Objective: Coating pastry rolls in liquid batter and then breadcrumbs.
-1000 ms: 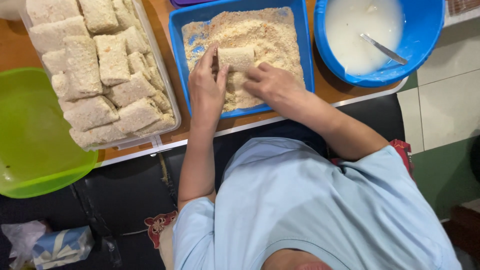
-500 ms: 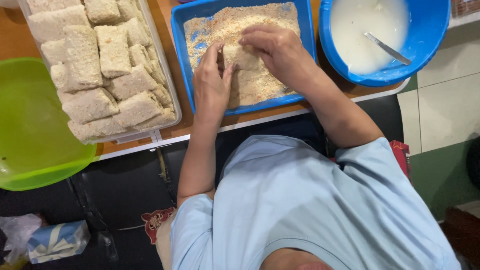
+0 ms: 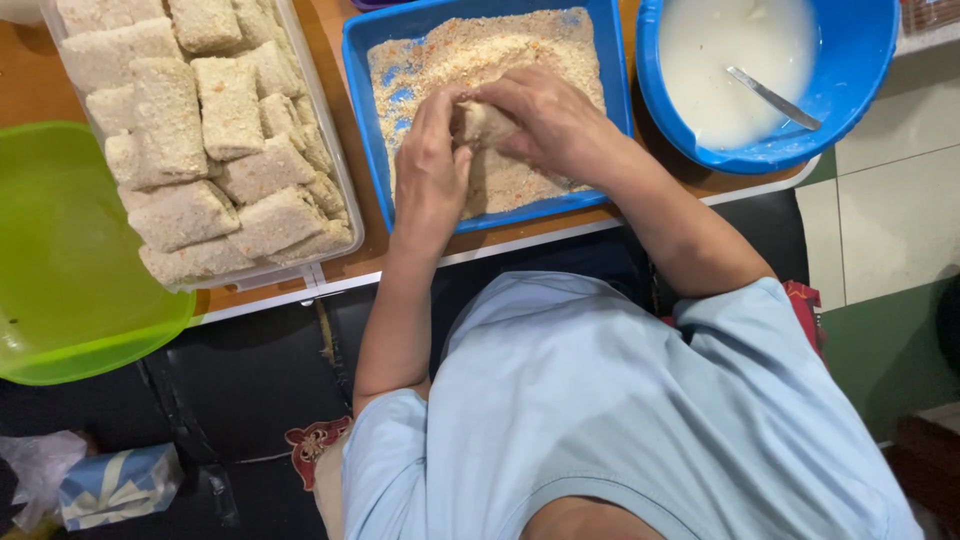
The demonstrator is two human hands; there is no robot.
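Note:
My left hand (image 3: 432, 165) and my right hand (image 3: 545, 120) are cupped together over a breadcrumb-coated roll (image 3: 483, 122), pressing it from both sides inside a blue rectangular tray (image 3: 360, 70) filled with breadcrumbs (image 3: 500, 50). The roll is mostly hidden by my fingers. Patches of blue tray bottom show through the crumbs at the left.
A clear container (image 3: 335, 180) at the left holds several stacked crumbed rolls (image 3: 210, 130). A green lid (image 3: 70, 280) lies beside it. A blue bowl (image 3: 860, 60) of white batter with a metal spoon (image 3: 770, 97) stands at the right, all on a wooden table (image 3: 340, 40).
My right hand has moved from the tray's near side onto the roll, and both hands now close around it. The view has shifted slightly.

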